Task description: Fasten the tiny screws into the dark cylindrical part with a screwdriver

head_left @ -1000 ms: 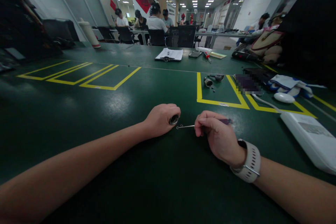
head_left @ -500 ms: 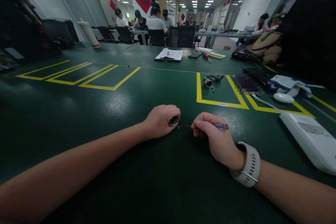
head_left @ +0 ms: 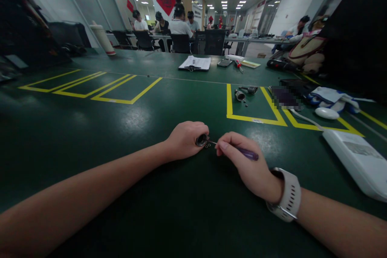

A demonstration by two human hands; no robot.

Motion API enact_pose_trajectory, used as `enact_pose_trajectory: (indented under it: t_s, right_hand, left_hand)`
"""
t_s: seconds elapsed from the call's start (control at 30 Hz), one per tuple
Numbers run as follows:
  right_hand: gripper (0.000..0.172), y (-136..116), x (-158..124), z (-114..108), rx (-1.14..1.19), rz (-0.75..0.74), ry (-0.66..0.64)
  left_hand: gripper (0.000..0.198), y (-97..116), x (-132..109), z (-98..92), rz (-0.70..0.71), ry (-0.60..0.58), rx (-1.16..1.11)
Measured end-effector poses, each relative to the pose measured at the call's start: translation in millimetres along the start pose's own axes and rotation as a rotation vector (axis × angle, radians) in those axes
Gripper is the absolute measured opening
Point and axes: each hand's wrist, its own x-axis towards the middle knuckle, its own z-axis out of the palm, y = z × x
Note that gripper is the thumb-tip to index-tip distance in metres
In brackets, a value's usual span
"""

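Note:
My left hand (head_left: pixel 187 139) is closed around a hollow, round metal part (head_left: pixel 201 140), its open end facing me. A slim screwdriver (head_left: pixel 249 154) with a translucent purple handle is held in my right hand (head_left: pixel 252 169). Its thin shaft points left and its tip reaches the right edge of the metal part; whether it touches is too small to tell. Just below the tip lie small metal rings (head_left: pixel 208 146) that look like nuts, on the green table. My right wrist bears a pale watch band.
Two metal fittings (head_left: pixel 240 96) and tiny pieces lie in a yellow-taped box (head_left: pixel 256 121). A white device (head_left: pixel 356 157), a mouse (head_left: pixel 327 113) and gloves (head_left: pixel 332 97) are to the right. A clipboard (head_left: pixel 195 63) lies farther back. People sit at distant tables.
The screwdriver has moved left, with its handle tilted lower, and its tip now meets the metal part's edge. The metal part has turned slightly and shifted right. My left forearm stays put.

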Motion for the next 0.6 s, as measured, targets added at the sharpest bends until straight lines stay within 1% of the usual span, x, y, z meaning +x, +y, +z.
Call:
enact_pose_trajectory:
  t_s: [0.07,0.13,0.2,0.3,0.37,0.43,0.5,0.53,0.6]
  right_hand:
    - [0.018,-3.0,1.4,-0.3,-0.005,0.016,-0.086]
    - [0.016,-2.5,2.5,-0.8,0.045,0.012,-0.156]
    - [0.015,0.0,2.7,-1.0,0.109,0.014,-0.178]
    - [0.018,2.1,1.1,-0.6,0.134,-0.013,-0.123]
    - [0.02,1.0,-0.2,-0.1,0.06,-0.068,-0.057]
    - [0.02,-0.4,-0.7,0.3,-0.023,-0.092,-0.009]
    - [0.019,-0.2,0.3,0.7,-0.041,-0.061,-0.003]
    - [0.019,0.9,1.3,0.8,-0.01,-0.033,-0.013]
    - [0.019,4.2,4.1,0.8,0.132,0.031,-0.029]
  left_hand:
    - [0.012,0.0,0.0,0.5,0.007,0.021,0.014]
    - [0.014,-0.2,0.0,0.9,0.009,0.031,0.012]
    - [0.015,-0.4,-0.1,1.4,-0.004,0.034,0.0]
    - [0.014,-0.2,0.3,1.8,-0.044,0.021,-0.024]
    - [0.011,0.1,0.9,1.6,-0.057,0.005,-0.035]
    - [0.008,0.3,1.3,1.1,-0.048,-0.013,-0.029]
    - [0.006,0.2,1.2,0.5,-0.028,-0.029,-0.013]
    - [0.005,0.0,0.9,0.2,-0.015,-0.031,-0.007]
    - [0.004,-0.6,0.1,0.0,0.022,-0.033,-0.009]
